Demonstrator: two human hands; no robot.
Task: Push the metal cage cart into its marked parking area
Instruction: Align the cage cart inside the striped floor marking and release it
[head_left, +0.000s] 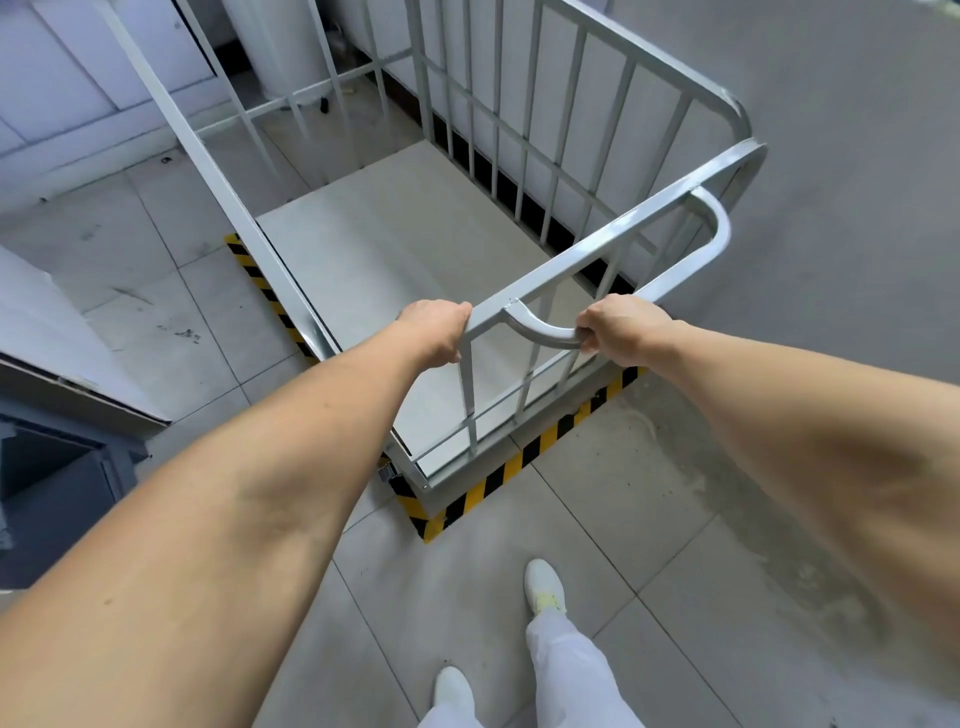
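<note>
Two hands grip cage cart (405, 244) — left hand (439, 327) rail (597, 249), right hand (621, 325) handle (540, 331) — long axis points away-left.

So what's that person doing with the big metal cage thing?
A person stands behind an empty metal cage cart and holds it with both hands. The left hand grips the corner of its top rail, and the right hand grips the curved handle. The cart sits just inside the yellow-and-black striped tape on the floor, which shows along its left side and near end, so it looks about parked.
</note>
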